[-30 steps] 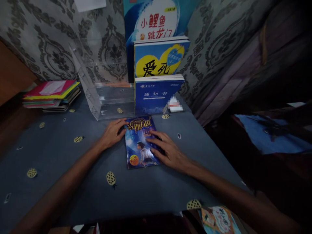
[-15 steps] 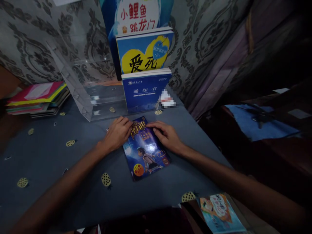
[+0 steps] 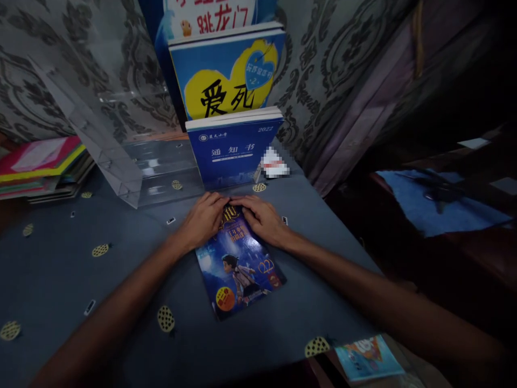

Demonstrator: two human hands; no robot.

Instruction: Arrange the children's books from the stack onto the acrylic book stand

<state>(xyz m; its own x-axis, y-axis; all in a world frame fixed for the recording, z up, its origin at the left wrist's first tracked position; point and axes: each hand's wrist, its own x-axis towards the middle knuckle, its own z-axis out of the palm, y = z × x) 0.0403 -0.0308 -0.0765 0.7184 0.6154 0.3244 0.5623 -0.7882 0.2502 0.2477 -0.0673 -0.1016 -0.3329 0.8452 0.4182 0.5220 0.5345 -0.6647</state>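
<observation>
A glossy dark-blue paperback book (image 3: 242, 264) lies on the cloth-covered table in front of me, a running figure on its cover. My left hand (image 3: 205, 218) is closed on its top left corner, fingers bent over the edge and hiding part of the title. At the top right corner my right hand (image 3: 264, 220) is closed too, with its thumb near the cover and its fingers along the top edge. The fingertips of both hands nearly meet there. Just beyond them stands a blue 2022 booklet (image 3: 234, 153) in a clear stepped rack (image 3: 139, 186).
Behind the booklet, a yellow-and-blue book (image 3: 194, 67) and a taller picture book (image 3: 159, 54) stand in tiers. Colourful folders (image 3: 36, 161) are stacked at left. Past the table's right edge lies a blue cloth (image 3: 456, 210); a light-blue booklet (image 3: 369, 361) sits below the near edge.
Both hands have drawn closer together at the book's top edge and cover more of its title. The view has shifted slightly; the book stays on the table.
</observation>
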